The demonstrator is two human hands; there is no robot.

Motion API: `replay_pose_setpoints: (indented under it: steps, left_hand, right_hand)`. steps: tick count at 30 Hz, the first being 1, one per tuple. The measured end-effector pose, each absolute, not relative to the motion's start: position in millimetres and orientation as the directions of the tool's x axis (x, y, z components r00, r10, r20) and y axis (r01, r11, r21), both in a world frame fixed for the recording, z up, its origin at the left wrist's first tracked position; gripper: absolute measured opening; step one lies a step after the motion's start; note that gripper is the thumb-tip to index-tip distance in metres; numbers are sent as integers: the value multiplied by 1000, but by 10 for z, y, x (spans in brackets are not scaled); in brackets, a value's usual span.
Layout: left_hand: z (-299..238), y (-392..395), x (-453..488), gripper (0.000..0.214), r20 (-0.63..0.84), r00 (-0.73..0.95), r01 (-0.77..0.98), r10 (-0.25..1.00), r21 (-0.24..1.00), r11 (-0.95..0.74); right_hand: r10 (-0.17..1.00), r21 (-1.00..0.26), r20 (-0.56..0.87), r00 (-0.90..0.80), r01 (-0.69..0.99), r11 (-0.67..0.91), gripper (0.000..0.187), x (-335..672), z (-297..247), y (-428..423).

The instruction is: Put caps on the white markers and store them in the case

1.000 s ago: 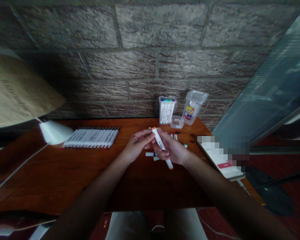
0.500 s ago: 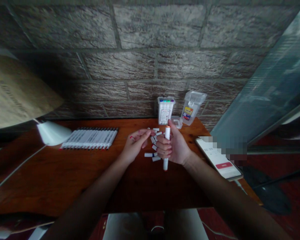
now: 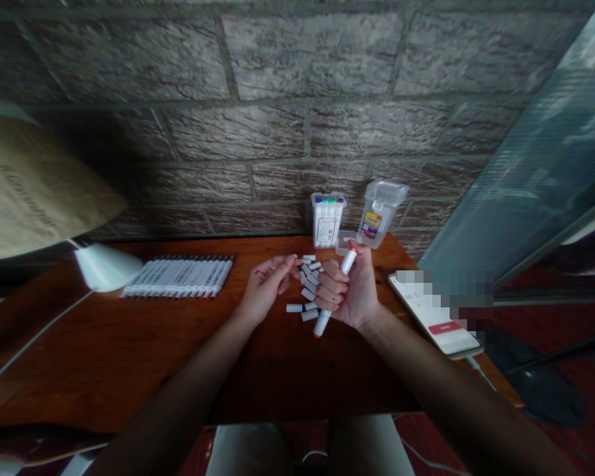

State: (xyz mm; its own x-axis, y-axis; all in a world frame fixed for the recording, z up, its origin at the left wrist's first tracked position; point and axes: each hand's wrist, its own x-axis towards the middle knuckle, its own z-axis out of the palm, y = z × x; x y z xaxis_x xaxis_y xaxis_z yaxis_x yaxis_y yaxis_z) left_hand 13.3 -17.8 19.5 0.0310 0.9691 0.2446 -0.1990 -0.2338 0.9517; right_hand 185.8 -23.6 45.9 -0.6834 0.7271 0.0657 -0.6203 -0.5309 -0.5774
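A white marker (image 3: 322, 324) with orange ends is wrapped in the fingers of my right hand (image 3: 354, 287). It tilts, its upper end leaning right by the thumb. My left hand (image 3: 265, 289) is closed, thumb and fingertips together beside a scatter of loose white marker caps (image 3: 309, 294). Whether those fingertips pinch anything is hidden. One cap with a dark blue end (image 3: 293, 308) lies at the near side of the scatter. Behind stands a clear case of markers (image 3: 326, 221), with blue, green and purple ends upward.
Right of the case stands a clear plastic container (image 3: 379, 215) with a yellow label, and a clear lid (image 3: 344, 241) lies between them. A row of white markers (image 3: 181, 277) lies at left by a lamp (image 3: 104, 268). A phone (image 3: 436, 314) rests at the right edge.
My right hand has tilted the marker from upright, its top swinging right and its lower end left. My left hand has barely moved.
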Motion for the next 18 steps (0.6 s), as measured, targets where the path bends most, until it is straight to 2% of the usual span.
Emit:
replay_pose_setpoints:
  steps: [9, 15, 18]
  left_hand:
    - [167, -170, 110, 44, 259, 87, -147, 962, 958, -244]
    - [169, -250, 131, 50, 194, 293, 18, 936, 978, -208]
    - [168, -324, 180, 47, 140, 401, 37, 905, 985, -169]
  right_hand:
    - [713, -608, 90, -696, -605, -514, 72, 1825, 444, -238]
    - [844, -613, 79, -530, -694, -378, 70, 1866, 512, -196]
    - [898, -607, 86, -431, -738, -296, 66, 1889, 550, -185]
